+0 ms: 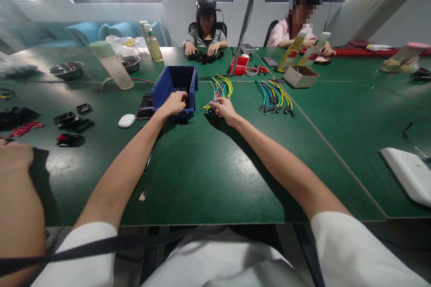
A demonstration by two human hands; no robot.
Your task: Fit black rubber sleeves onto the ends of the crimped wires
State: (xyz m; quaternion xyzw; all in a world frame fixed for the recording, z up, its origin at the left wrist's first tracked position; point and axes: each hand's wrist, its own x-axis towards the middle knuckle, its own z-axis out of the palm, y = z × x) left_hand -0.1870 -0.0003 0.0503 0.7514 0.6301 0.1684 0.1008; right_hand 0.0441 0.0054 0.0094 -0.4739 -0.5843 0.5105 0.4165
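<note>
My left hand reaches over the front of a blue plastic bin, its fingers curled down among small black parts. Whatever those fingertips pinch is hidden. To the right of the bin lies a loose pile of yellow, green, blue and red wires. At the near end of that pile my right hand is closed in a pinch on a wire. Farther right, a second bundle of wires with black connector ends rests on the green table.
Left of the bin are a white case, black plastic frames and a frosted bottle. Behind the wires stand a red tray and a small carton. Two people sit across the table; another person's arm enters at left.
</note>
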